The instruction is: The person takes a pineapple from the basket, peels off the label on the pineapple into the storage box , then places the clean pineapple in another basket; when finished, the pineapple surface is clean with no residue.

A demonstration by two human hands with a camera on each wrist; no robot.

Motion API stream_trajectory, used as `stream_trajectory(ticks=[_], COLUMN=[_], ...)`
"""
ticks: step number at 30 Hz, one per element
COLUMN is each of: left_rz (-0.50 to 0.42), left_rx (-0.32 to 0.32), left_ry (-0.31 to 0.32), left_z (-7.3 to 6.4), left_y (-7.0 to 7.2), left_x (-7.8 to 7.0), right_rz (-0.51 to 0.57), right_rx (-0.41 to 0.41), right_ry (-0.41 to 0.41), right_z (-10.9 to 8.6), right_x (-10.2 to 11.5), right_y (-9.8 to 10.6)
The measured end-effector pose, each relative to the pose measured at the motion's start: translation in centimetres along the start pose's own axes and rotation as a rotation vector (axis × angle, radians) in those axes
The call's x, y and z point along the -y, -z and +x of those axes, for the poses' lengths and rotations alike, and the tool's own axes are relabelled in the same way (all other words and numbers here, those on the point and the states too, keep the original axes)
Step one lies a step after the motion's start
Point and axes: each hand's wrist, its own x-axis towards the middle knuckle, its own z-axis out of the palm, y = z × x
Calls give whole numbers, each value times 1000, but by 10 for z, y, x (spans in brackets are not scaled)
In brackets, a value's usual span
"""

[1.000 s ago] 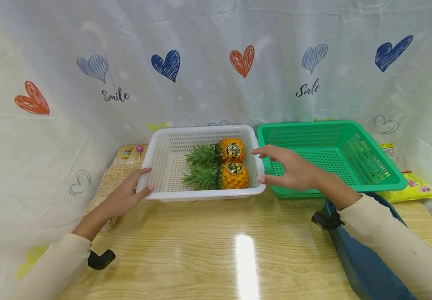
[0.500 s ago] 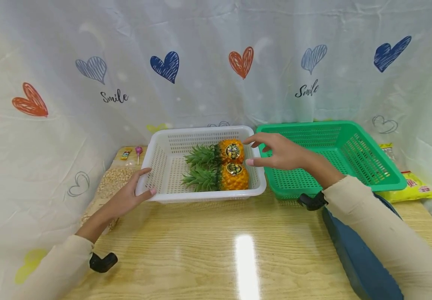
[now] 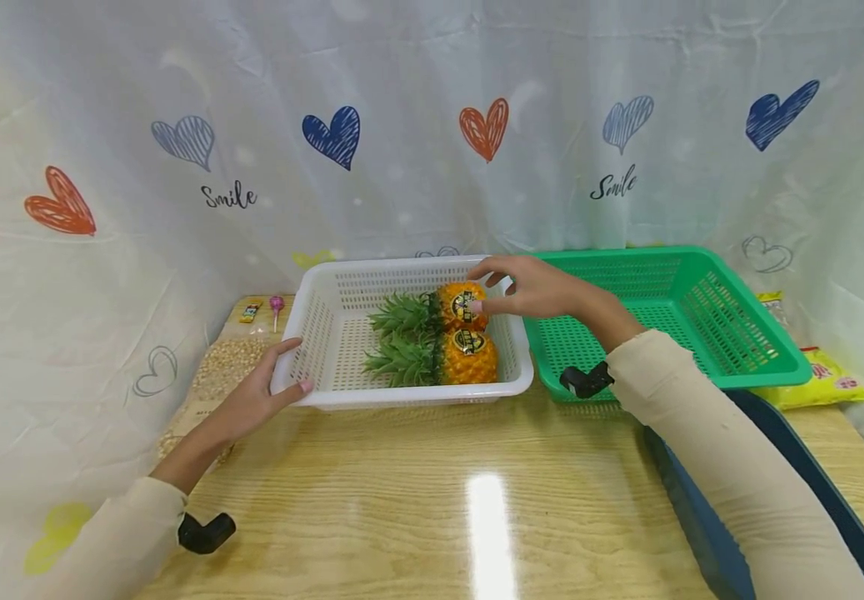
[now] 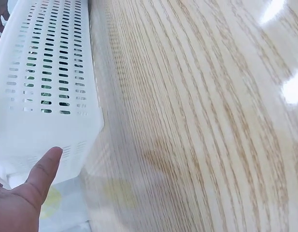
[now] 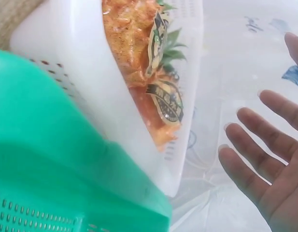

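Along the back, curtain: it is hanging white and creased, showing printed hearts and "Smile".
Wood-grain table: it is stretching out before you.
Green basket: it is standing at the table's right, perforated.
White basket: it is standing left of the green basket, rims seeming to touch, and is holding the far pineapple and near pineapple toward its right end.
Blue bin: it is sitting partly behind your right sleeve.
Seed bag: its pale seeds or beans are lying left of the white basket.
Pineapples' direction: both are lying side by side, leafy crowns pointing to your left, long axes running left-right with the basket's long side, labels facing up.
Pineapples' handling: they are looking firm and bumpy, probably fairly weighty, perhaps slick where the rind shines; the crowns seem springy, so you would best be cupping the rounded middle.
Right hand: it is hovering beside the far pineapple, thumb and fingers parted, holding nothing.
Left hand: it is resting at the white basket's near left corner, thumb and forefinger spread, well apart from the right.
Yellow snack packet: it is lying by the green basket.
Lollipop: it is lying beyond the seed bag.
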Motion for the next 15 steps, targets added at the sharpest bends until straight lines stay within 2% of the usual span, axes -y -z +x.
stream_trajectory(ticks=[7, 15], left_rz=[-26, -29], left_rx=[3, -1], left_ry=[16, 2], left_z=[0, 2], left_y=[-1, -3], left_x=[4, 6], right_rz=[-18, -84], right_rx=[25, 38], right_ry=[3, -46], right_z=[16, 37], right_x=[-6, -8], right_y=[-5, -11])
